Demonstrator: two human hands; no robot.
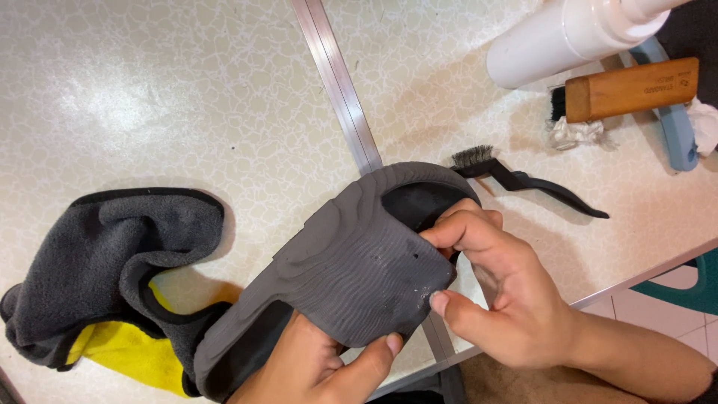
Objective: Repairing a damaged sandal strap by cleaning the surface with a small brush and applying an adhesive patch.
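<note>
Grey ribbed rubber slide sandal (pixel 351 277) sits above the table edge; my left hand (pixel 314 370) grips it from underneath, my right hand (pixel 501 288) pinches its strap edge. Grey-yellow fleece cloth (pixel 105 277) lies left, slim black brush (pixel 523 179) behind.

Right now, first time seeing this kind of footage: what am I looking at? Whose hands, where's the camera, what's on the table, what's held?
There is one picture, taken by a camera worn on a person's head and looking down at their own two bare hands. No machine is involved.

Both hands hold a dark grey slide sandal with a ridged strap. The left hand supports it from underneath, thumb on the strap's edge. The right hand pinches the strap's far edge.

On the pale patterned table lie a grey and yellow cloth on the left, a small black brush just beyond the sandal, and at top right a white bottle, a wooden-handled brush and a blue-handled tool, only partly visible.

A metal strip runs across the tabletop.
</note>
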